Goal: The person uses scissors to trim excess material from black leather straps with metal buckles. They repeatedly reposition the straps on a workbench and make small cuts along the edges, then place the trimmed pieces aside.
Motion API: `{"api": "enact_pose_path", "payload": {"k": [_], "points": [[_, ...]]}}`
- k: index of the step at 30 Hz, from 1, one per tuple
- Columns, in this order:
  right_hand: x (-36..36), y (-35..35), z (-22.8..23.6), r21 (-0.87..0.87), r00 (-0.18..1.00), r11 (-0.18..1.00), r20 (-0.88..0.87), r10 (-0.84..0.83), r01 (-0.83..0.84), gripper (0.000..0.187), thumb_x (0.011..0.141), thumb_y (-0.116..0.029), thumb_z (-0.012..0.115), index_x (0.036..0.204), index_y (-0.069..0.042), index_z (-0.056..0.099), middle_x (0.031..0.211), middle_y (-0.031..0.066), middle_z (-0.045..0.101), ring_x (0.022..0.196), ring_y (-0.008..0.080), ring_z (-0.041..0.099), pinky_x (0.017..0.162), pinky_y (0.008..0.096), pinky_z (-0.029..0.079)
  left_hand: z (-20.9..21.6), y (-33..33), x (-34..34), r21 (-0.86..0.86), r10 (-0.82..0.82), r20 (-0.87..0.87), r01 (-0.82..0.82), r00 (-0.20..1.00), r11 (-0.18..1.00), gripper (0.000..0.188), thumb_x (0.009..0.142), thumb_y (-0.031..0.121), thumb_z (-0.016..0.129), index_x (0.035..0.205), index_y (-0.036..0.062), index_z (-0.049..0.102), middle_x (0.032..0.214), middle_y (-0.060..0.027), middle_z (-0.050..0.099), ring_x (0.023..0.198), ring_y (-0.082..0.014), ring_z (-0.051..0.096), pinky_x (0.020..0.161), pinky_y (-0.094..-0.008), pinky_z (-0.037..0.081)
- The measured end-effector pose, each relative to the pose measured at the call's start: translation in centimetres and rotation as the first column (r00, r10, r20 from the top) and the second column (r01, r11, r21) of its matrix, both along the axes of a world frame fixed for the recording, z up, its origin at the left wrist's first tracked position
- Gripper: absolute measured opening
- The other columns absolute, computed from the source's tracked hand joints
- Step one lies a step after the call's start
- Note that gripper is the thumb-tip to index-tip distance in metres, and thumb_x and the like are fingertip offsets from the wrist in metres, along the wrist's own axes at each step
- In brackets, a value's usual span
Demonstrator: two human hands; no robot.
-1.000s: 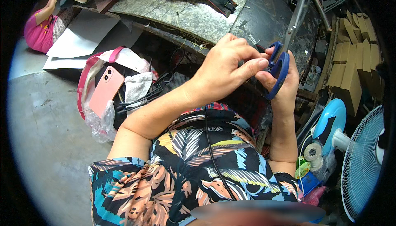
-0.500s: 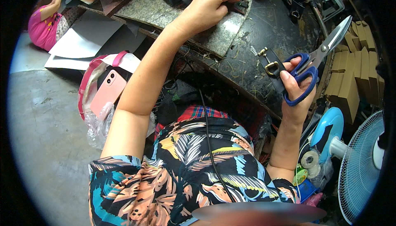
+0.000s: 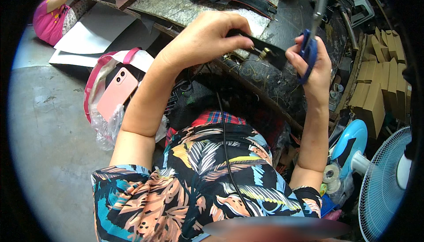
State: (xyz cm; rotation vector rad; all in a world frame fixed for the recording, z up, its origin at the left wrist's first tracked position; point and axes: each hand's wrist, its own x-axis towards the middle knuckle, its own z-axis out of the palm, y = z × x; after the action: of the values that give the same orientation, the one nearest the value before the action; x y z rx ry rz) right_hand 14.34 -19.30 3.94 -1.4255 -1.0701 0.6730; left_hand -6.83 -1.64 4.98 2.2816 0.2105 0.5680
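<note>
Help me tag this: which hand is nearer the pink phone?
Left. The left hand, holding a black strap, is ahead and right of the pink phone; the right hand, gripping blue-handled scissors, is farther right.

The strap (image 3: 278, 57) is black with brass-coloured fittings (image 3: 264, 53), the scissors (image 3: 312, 58) blue-handled — the near shirt (image 3: 198, 175) black with multicoloured leaf print, the phone (image 3: 117, 95) at left pink, the cartons (image 3: 373, 96) at right plain brown.
</note>
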Motion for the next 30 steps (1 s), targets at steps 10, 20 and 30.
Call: {"api": "enact_pose_path", "payload": {"k": [10, 20, 30], "points": [[0.3, -1.1, -0.3, -0.29, 0.792, 0.935, 0.61, 0.014, 0.206, 0.023, 0.084, -0.013, 0.078, 0.101, -0.001, 0.068, 0.08, 0.0029, 0.074, 0.075, 0.0072, 0.068, 0.069, 0.0223, 0.051, -2.5, -0.5, 0.2, 0.634, 0.546, 0.123, -0.489, 0.829, 0.599, 0.026, 0.083, 0.027, 0.077, 0.102, 0.0103, 0.07, 0.097, -0.0088, 0.064, 0.096, -0.0296, 0.06, 0.08, -0.0407, 0.053], [1.4, -5.6, 3.1, -0.35, 0.512, 0.866, 0.849, 0.131, 0.358, 0.038, 0.072, -0.039, 0.085, 0.095, -0.011, 0.073, 0.074, 0.0097, 0.072, 0.065, 0.0265, 0.071, 0.062, 0.0356, 0.052, -2.7, -0.9, 1.9, 0.498, 0.165, 0.145, -0.216, 0.976, 0.84, 0.035, 0.08, 0.003, 0.072, 0.113, 0.0079, 0.064, 0.104, -0.0095, 0.068, 0.102, -0.0327, 0.064, 0.087, -0.0398, 0.055], [1.4, -7.1, 2.8, -0.258, 0.31, 0.918, 0.937, 0.162, 0.302, 0.036, 0.071, -0.035, 0.085, 0.096, -0.013, 0.072, 0.074, 0.0095, 0.07, 0.07, 0.0288, 0.069, 0.065, 0.0407, 0.052, -2.6, -1.8, 4.3, 0.683, 0.254, 0.099, -0.251, 0.962, 0.686, 0.016, 0.084, 0.02, 0.073, 0.097, 0.0115, 0.068, 0.09, -0.0065, 0.065, 0.086, -0.0274, 0.065, 0.073, -0.0393, 0.055]]}}
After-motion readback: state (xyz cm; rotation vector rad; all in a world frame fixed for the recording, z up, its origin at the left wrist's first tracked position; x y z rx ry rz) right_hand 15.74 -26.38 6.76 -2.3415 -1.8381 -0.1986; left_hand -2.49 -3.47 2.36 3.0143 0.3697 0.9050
